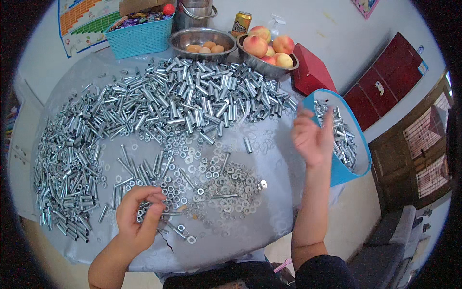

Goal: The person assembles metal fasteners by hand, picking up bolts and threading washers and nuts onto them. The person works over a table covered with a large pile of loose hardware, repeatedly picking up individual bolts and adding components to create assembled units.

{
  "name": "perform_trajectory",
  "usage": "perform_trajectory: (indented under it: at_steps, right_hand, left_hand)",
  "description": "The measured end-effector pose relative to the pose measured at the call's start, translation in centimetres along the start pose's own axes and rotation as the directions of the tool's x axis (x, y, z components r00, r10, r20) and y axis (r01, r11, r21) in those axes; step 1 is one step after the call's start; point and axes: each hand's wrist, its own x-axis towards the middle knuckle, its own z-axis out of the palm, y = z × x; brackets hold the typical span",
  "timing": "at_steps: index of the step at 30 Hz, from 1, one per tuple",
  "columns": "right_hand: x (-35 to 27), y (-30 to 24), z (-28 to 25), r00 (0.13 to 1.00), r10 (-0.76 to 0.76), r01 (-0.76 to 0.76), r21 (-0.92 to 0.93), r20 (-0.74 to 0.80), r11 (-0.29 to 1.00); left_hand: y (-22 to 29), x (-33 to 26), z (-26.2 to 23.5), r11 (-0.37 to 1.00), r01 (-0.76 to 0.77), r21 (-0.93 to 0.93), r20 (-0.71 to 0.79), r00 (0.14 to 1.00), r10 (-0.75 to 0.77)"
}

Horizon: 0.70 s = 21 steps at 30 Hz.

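Observation:
My left hand (pixel 137 216) is low over the near left of the table. Its fingers curve toward the thumb with a small gap between, and nothing shows held there. Around it lie hex nuts (pixel 177 200) and long bolts (pixel 155 166). At the right, my right hand (pixel 313 139) is raised in front of a blue box (pixel 340 179), fingers apart and slightly blurred, with nothing visible in it. Inside the box is a load of bolts with metal sleeves (pixel 344 144), partly hidden by this hand.
A big heap of metal sleeves (pixel 192 91) curves along the table's back and left. Flat washers (pixel 240 188) spread across the middle. Behind stand a turquoise basket (pixel 139 38), a steel bowl of eggs (pixel 202 54), a bowl of peaches (pixel 272 71), a can (pixel 241 23) and a red box (pixel 313 70).

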Motion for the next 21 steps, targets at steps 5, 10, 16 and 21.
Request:
perform_trajectory:
  at_steps: [5, 10, 16, 21]
  right_hand:
    - [0.7, 6.2, -0.1, 0.99, 0.096, -0.054, -0.349, 0.103, 0.936]
    - [-1.3, 13.1, 1.2, 0.979, 0.1, 0.172, -0.982, 0.18, 0.079]
    - [-1.7, 16.1, 0.5, 0.691, 0.471, 0.721, -0.576, 0.549, -0.386]
    - [-1.7, 15.9, 0.8, 0.701, 0.508, 0.705, -0.596, 0.501, -0.385]
  left_hand:
    - [-0.5, 0.5, -0.5, 0.99, 0.016, 0.138, -0.051, 0.999, -0.009]
    - [-0.1, 1.9, -1.6, 0.934, 0.005, 0.357, -0.113, 0.993, 0.038]
    - [-1.4, 2.7, -4.4, 0.763, 0.035, 0.645, -0.067, 0.998, 0.011]
    - [0.1, 2.7, -6.8, 0.703, 0.143, 0.697, -0.016, 0.983, -0.185]
